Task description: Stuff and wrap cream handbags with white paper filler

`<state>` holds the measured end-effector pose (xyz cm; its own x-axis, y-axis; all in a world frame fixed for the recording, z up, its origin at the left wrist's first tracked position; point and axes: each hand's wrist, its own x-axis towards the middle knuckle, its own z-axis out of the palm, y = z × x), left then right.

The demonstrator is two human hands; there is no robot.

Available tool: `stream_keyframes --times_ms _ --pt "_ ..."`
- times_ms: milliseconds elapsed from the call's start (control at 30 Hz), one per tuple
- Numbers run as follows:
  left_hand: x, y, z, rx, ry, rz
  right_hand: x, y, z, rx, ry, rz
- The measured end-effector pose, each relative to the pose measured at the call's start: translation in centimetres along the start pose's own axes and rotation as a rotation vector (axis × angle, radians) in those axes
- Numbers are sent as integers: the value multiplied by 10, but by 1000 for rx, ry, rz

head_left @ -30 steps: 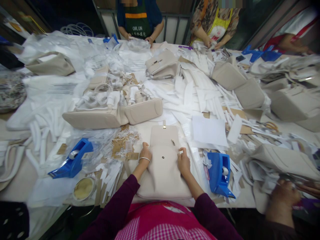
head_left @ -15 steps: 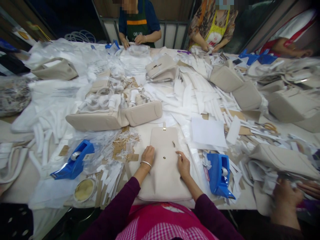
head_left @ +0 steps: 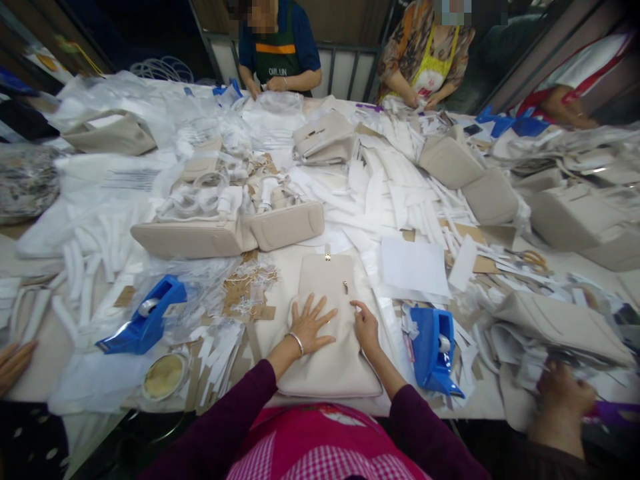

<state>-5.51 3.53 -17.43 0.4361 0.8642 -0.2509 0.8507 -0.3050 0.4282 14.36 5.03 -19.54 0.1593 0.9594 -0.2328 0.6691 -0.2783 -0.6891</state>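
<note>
A beige leather handbag point(head_left: 330, 370) lies flat on the table in front of me, its flap point(head_left: 320, 270) spread out toward the far side. A small gold clasp point(head_left: 327, 257) sits on the strip at the flap's far end, and a second metal fitting point(head_left: 345, 287) near its right edge. My left hand point(head_left: 307, 327) presses flat on the bag with the fingers spread, covering its middle. At the bag's right side is my right hand point(head_left: 367, 329), index finger reaching over the edge and the other fingers curled against the side.
Blue tape dispensers stand to the left point(head_left: 145, 317) and right point(head_left: 434, 350). Beyond the bag lie more beige bags point(head_left: 187, 239), white paper point(head_left: 415, 267) and wrapping strips. A round tape roll point(head_left: 164, 377) is near the front edge. Co-workers' hands point(head_left: 565, 393) work at the right and across.
My left hand has moved from the bag's left edge onto its middle and spread its fingers. My right hand stays at the right edge. Another person's hand has appeared at far left.
</note>
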Motion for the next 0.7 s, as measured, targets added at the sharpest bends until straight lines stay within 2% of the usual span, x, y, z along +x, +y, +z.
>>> stream_keyframes --times_ms 100,200,300,400,467,567,700 --pt "-1 -4 1 7 -12 12 1 -13 -10 -303 -93 -50" --pt "0 -5 2 9 -10 13 0 -34 -14 -562 -107 -203" --pt "1 -6 6 21 -3 9 -5 -49 -4 -620 -113 -373" --pt "1 -7 12 46 10 10 -14 -45 15 -620 -174 -488" --pt "0 -8 16 66 31 16 -20 -33 24 -647 -203 -484" --pt "0 -9 19 88 55 31 -23 -15 29 -693 -187 -401" --pt "-1 -9 18 105 69 29 -20 -9 30 -696 -184 -343"
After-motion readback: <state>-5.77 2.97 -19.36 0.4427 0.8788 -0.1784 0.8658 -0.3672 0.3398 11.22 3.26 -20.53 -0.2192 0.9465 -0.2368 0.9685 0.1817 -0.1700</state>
